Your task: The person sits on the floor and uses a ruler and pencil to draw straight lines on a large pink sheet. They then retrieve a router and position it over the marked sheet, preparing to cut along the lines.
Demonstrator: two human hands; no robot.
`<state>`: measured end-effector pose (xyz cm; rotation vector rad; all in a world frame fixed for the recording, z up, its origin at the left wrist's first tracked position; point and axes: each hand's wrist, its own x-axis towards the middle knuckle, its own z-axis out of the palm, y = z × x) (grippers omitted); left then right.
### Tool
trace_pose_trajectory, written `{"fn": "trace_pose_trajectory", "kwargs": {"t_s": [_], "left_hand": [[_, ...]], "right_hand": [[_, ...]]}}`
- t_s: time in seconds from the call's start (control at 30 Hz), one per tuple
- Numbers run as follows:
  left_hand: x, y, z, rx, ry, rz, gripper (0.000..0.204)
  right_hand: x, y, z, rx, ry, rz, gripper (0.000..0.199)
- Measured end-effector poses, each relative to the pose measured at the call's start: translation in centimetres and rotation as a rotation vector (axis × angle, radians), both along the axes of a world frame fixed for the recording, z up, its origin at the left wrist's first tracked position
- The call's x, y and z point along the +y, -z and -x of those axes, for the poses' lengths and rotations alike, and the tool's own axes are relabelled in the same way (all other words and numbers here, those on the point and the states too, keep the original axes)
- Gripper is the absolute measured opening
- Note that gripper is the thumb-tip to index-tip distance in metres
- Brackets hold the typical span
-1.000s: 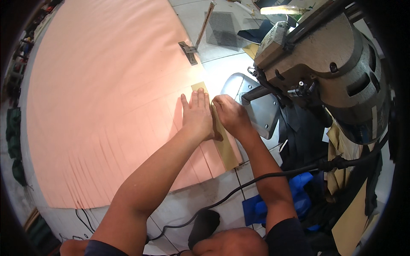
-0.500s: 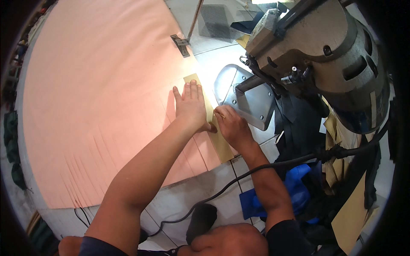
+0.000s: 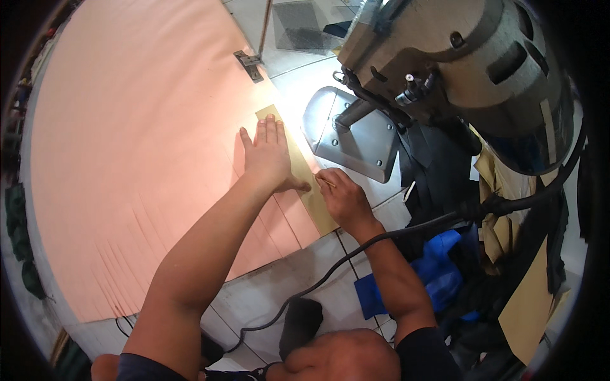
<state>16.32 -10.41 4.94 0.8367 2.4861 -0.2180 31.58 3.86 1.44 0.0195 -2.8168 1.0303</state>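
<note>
My left hand (image 3: 267, 155) lies flat with fingers spread on a long tan card strip (image 3: 311, 206), pressing it onto the peach-pink sheet of cloth (image 3: 140, 127). The strip runs along the cloth's right edge. My right hand (image 3: 346, 202) is closed in a pinch around a thin, pencil-like stick (image 3: 328, 183). Its tip meets the strip's right edge, just right of my left thumb. Too little of the stick shows to tell its exact kind. Faint straight lines cross the cloth beside the strip.
A cloth-cutting machine (image 3: 470, 89) with a metal base plate (image 3: 375, 151) stands close right. Its black cable (image 3: 356, 251) crosses over my right forearm. A clamp (image 3: 249, 65) grips the cloth's far edge. Black scraps (image 3: 438, 171) and blue cloth (image 3: 438, 270) lie to the right.
The whole view has shifted, so cloth and machine sit further left. My right hand has slid a little toward me along the strip's edge. My left hand stays pressed on the strip.
</note>
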Motion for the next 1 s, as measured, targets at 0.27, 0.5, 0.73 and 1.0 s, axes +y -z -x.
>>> {"fn": "trace_pose_trajectory", "kwargs": {"t_s": [0.27, 0.5, 0.73, 1.0], "left_hand": [[0.0, 0.5, -0.1, 0.008, 0.001, 0.003, 0.162], [-0.1, 0.3, -0.1, 0.018, 0.014, 0.012, 0.162], [0.0, 0.4, -0.1, 0.028, 0.009, 0.026, 0.161], [0.0, -0.1, -0.1, 0.015, 0.014, 0.048, 0.161]], "right_hand": [[-0.3, -0.1, 0.8, 0.019, -0.035, -0.092, 0.013], [0.3, -0.7, -3.5, 0.029, -0.102, -0.196, 0.013], [0.2, -0.1, -2.9, -0.001, -0.073, -0.182, 0.017], [0.5, -0.8, -5.6, 0.088, -0.119, -0.259, 0.018]]}}
